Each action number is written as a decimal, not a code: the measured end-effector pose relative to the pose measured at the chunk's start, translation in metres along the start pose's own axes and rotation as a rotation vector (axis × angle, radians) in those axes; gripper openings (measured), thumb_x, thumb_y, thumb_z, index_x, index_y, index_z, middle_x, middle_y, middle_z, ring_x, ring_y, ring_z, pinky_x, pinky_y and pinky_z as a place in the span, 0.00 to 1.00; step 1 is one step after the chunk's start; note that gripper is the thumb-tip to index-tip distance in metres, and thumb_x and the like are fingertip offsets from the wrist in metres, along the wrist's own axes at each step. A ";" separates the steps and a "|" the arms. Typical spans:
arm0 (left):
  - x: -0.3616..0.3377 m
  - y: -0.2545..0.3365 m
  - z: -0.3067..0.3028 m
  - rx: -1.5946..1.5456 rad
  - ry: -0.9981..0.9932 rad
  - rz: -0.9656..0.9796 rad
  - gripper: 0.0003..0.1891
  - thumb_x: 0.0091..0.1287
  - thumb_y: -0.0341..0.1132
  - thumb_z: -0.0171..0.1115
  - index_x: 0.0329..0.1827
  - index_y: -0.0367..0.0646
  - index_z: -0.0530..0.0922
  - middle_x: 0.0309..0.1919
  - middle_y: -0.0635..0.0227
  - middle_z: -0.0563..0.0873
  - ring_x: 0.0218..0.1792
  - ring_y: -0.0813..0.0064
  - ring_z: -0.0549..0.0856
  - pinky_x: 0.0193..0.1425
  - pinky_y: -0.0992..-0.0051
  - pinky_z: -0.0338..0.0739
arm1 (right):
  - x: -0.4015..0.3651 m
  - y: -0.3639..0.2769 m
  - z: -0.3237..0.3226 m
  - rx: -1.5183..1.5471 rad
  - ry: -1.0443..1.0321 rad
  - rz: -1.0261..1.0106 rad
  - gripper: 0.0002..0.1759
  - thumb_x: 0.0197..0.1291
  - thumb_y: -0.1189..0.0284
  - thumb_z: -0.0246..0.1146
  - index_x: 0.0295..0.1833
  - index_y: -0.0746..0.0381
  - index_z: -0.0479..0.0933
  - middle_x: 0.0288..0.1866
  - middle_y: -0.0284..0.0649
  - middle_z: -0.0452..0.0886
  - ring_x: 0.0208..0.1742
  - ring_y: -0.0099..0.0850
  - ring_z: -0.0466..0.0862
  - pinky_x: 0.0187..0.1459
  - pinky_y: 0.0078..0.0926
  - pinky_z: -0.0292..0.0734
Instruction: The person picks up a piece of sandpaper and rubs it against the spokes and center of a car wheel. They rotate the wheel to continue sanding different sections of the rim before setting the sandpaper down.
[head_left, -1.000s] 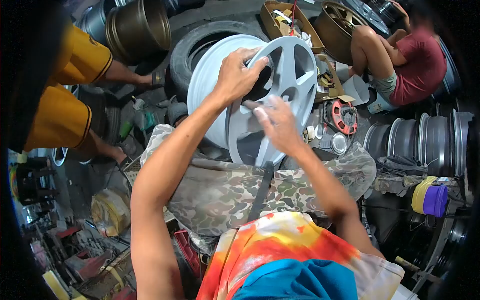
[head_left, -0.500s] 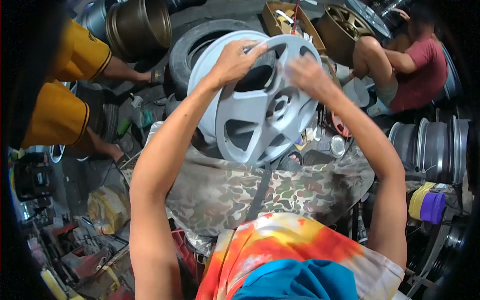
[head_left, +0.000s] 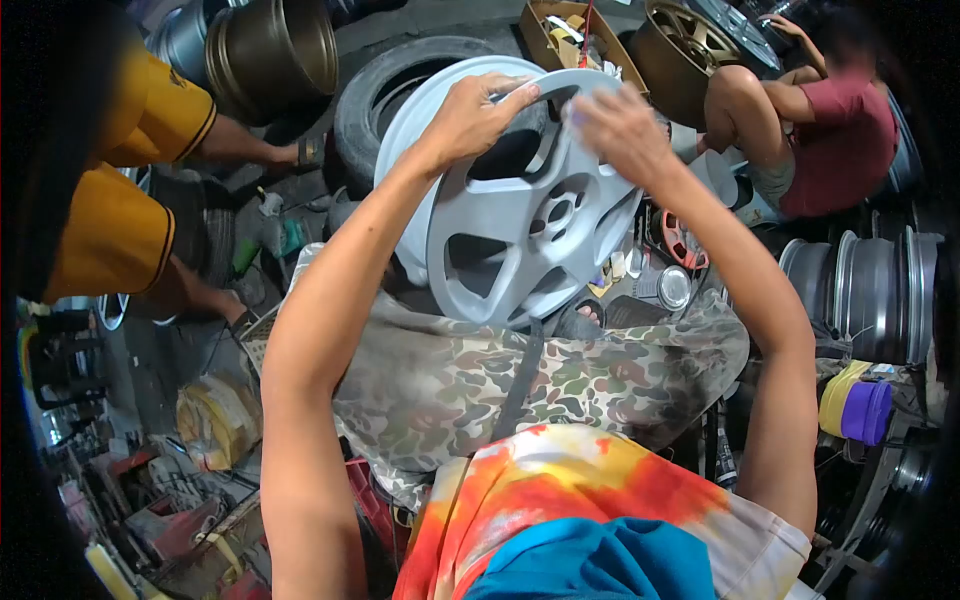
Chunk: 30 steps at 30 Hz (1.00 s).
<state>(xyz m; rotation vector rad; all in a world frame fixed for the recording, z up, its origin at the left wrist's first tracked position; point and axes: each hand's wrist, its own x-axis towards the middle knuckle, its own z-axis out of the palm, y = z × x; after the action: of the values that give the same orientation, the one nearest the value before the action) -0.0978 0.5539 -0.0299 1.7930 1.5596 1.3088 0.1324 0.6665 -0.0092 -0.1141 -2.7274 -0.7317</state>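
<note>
A grey spoked wheel rim stands tilted in front of me, above my knees in camouflage trousers. My left hand is closed over the rim's upper edge, thumb on the face side. At the top right of the rim, my right hand is smeared by motion, its fingers bent against a spoke. A small purplish patch shows at its fingertips; what it is I cannot make out. Behind the rim lies a black tyre, partly hidden.
A person in yellow shorts stands at the left. Another person in a red shirt sits at the back right. Bronze rims, a cardboard box, a tin can, stacked rims and a purple roll surround me.
My right hand has moved slightly up along the spoke near the rim's top edge. The wheel rim has shifted a little to the left; my left hand keeps its grip.
</note>
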 end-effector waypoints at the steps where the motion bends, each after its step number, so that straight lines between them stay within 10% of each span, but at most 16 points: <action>1: 0.001 -0.001 0.000 -0.001 -0.002 0.019 0.22 0.79 0.48 0.61 0.60 0.37 0.86 0.49 0.57 0.91 0.51 0.70 0.86 0.61 0.70 0.77 | 0.003 0.009 0.003 -0.021 0.050 0.077 0.10 0.64 0.65 0.65 0.46 0.57 0.86 0.51 0.32 0.78 0.56 0.30 0.77 0.58 0.35 0.74; 11: -0.002 0.013 -0.008 0.007 -0.052 -0.045 0.23 0.79 0.48 0.61 0.62 0.35 0.85 0.45 0.61 0.89 0.45 0.74 0.83 0.56 0.72 0.76 | -0.038 -0.073 0.013 0.703 -0.022 0.289 0.14 0.70 0.68 0.64 0.55 0.60 0.88 0.45 0.42 0.79 0.50 0.39 0.79 0.51 0.38 0.73; 15: -0.003 0.002 -0.005 -0.021 0.018 0.042 0.23 0.80 0.49 0.61 0.62 0.36 0.85 0.44 0.63 0.88 0.43 0.75 0.81 0.53 0.73 0.76 | -0.034 0.007 0.013 0.075 0.036 -0.165 0.26 0.67 0.67 0.63 0.71 0.54 0.79 0.48 0.35 0.76 0.52 0.32 0.77 0.49 0.33 0.75; 30: -0.004 0.008 -0.009 -0.025 -0.033 -0.035 0.23 0.80 0.49 0.61 0.62 0.37 0.86 0.47 0.65 0.88 0.47 0.75 0.81 0.58 0.73 0.75 | -0.031 -0.005 0.042 0.032 0.251 -0.039 0.30 0.62 0.69 0.66 0.71 0.57 0.78 0.45 0.31 0.74 0.45 0.29 0.74 0.44 0.29 0.73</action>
<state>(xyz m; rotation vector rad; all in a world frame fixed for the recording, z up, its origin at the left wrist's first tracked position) -0.1015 0.5457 -0.0210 1.7555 1.5435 1.2704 0.1493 0.6830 -0.0560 0.0368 -2.5064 -0.6636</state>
